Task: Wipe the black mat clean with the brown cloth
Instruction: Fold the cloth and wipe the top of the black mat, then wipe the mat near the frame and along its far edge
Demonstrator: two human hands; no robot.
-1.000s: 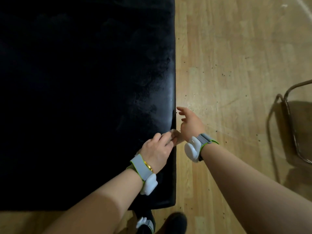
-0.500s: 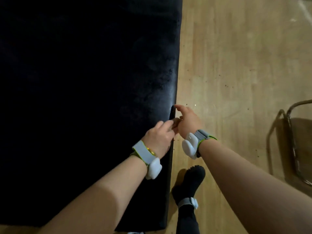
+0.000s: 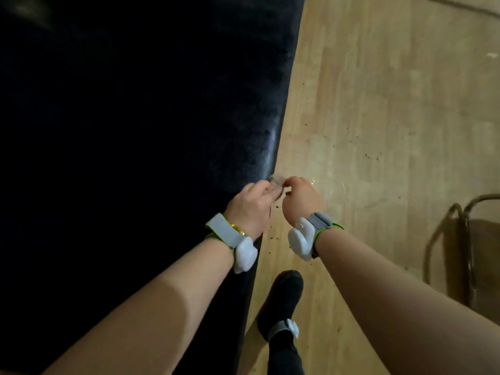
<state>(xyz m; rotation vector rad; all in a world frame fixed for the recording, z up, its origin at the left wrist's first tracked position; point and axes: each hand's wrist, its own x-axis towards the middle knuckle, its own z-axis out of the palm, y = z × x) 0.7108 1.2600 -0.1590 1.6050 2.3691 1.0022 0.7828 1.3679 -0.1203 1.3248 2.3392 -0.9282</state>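
a: where is the black mat [image 3: 135, 131]?

b: it fills your view from 7 o'clock round to 12 o'clock, lying on the wooden floor [image 3: 392, 117]. its right edge runs from 12 o'clock down to 6 o'clock.

a: report your left hand [image 3: 250, 205].

b: it sits at the mat's right edge, just past the centre toward 5 o'clock, fingers curled. the fingertips pinch a small pale scrap [image 3: 358, 182]. no, correct that: the scrap [image 3: 277, 182] lies between your two hands.

a: and your right hand [image 3: 301, 201]?

b: it is just beside the left, over the floor, fingers curled, pinching the same scrap from the other side. the scrap is blurred; you cannot tell whether it is the cloth.

a: what else is in view?

b: grey bands with white units on both wrists, a black-socked foot [image 3: 281, 301] at 6 o'clock on the floor just beside the mat, a metal chair frame [image 3: 460, 239] at 4 o'clock, and dark specks on the floor near your hands.
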